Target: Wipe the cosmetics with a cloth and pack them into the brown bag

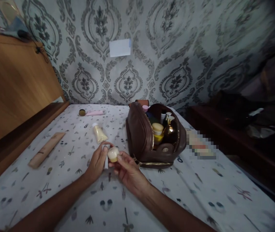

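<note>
Between the fingers of my right hand (130, 172) is a small round cosmetic jar (113, 154), pale on top with a yellowish band below. My left hand (98, 162) is closed on a folded white cloth or tissue (106, 158), held right against the jar's left side. Just beyond my hands lies a cream tube (100, 133) with a white cap. To their right stands an open brown toiletry bag (139, 135), its zip undone. Inside it I see a yellow-lidded jar (157, 128), a shiny gold-brown bottle (170, 130) and other containers.
A patterned white sheet (79, 199) covers the surface. A beige tube (46, 149) lies at left, and a pink tube (95, 112) near the wall. A wooden panel (18, 74) borders the left; a blurred-out flat item (201, 145) lies right of the bag.
</note>
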A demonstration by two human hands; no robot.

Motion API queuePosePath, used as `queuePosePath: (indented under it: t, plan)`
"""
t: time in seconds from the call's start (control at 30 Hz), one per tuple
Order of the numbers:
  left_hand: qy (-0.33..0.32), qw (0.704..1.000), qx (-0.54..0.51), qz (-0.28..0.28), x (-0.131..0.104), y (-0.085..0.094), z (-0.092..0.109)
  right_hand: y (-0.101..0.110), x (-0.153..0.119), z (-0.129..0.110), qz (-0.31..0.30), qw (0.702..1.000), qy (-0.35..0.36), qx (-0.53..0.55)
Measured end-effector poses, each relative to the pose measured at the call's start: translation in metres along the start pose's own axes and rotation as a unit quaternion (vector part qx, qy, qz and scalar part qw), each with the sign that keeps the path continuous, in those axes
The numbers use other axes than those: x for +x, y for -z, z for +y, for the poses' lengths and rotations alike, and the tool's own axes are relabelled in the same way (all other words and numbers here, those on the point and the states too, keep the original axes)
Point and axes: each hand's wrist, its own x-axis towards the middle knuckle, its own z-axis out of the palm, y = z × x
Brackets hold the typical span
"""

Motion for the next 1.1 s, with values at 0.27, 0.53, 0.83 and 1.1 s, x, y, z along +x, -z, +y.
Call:
queuePosePath:
  t: [0.27,0.53,0.83,1.1]
  plan:
    - [0.037,0.999,0.006,0.025,-0.003,-0.001,-0.007,-0.006,-0.009,-0.012,0.024,0.931,0.187,-0.311]
    - [0.044,0.997,0.036,0.047,-0.009,-0.001,-0.019,-0.016,-0.039,-0.054,-0.036,0.786,0.312,-0.533]
    - [0.079,0.986,0.138,0.042,-0.008,-0.009,0.009,-0.045,-0.031,-0.195,0.024,0.608,0.425,-0.67]
    - [0.03,0.989,0.142,0.032,-0.006,-0.007,-0.005,-0.036,0.043,-0.282,0.127,0.43,0.194,-0.873]
